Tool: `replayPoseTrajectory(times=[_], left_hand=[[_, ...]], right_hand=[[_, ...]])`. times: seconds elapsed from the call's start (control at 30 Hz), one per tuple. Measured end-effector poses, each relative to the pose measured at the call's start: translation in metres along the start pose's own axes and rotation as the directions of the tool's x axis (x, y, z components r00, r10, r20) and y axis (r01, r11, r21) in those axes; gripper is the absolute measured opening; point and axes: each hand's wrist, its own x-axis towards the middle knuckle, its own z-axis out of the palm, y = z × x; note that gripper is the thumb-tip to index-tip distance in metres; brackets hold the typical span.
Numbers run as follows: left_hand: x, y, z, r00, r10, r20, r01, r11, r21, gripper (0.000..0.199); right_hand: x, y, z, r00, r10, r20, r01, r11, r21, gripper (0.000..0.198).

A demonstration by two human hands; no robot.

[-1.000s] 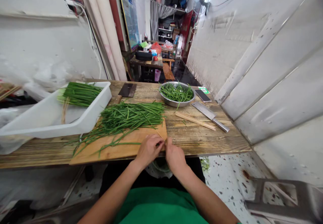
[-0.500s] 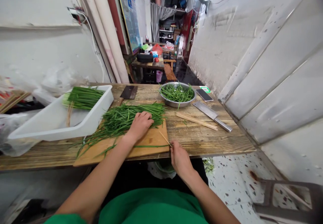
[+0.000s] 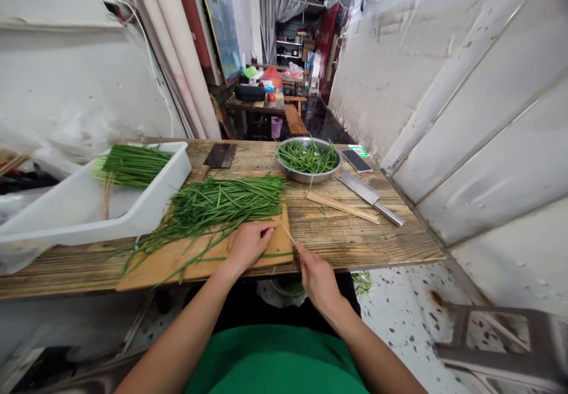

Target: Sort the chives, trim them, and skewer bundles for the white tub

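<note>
My right hand point(image 3: 318, 273) pinches a thin bamboo skewer point(image 3: 288, 234), its tip pointing up and left over the cutting board's right edge. Close to that tip is my left hand point(image 3: 252, 243), fingers pressed together above the wooden cutting board point(image 3: 261, 261); whatever is between them is too thin to make out. A loose pile of green garlic chives point(image 3: 222, 202) spreads over the back and left of the board. One single chive stalk lies along the board's front, below both hands.
A white plastic tray point(image 3: 146, 219) with bundled chives stands left. Behind are a metal bowl point(image 3: 306, 176) of chives and a dark flat piece point(image 3: 220, 155). At right lie bamboo skewers point(image 3: 344, 207), a cleaver point(image 3: 359, 188) and a phone point(image 3: 356, 161). A stool point(image 3: 488, 355) stands on the floor.
My left hand has come off the chive pile and moved down and toward the skewer's tip. The right hand still holds the skewer, slightly shifted. The view has shifted a little.
</note>
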Motion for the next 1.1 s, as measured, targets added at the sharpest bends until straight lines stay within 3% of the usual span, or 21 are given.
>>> replayPoseTrajectory(times=[0.33, 1.1], left_hand=[[0.003, -0.004, 0.011, 0.992, -0.091, -0.087, 0.094, 0.995, 0.023, 0.025], [-0.001, -0.004, 0.013, 0.983, -0.027, -0.183, 0.011, 0.996, -0.090, 0.019]], right_hand=[[0.007, -0.010, -0.005, 0.989, 0.062, 0.133, -0.053, 0.996, -0.072, 0.043], [0.007, -0.011, -0.005, 0.990, 0.058, 0.131, -0.046, 0.995, -0.089, 0.044]])
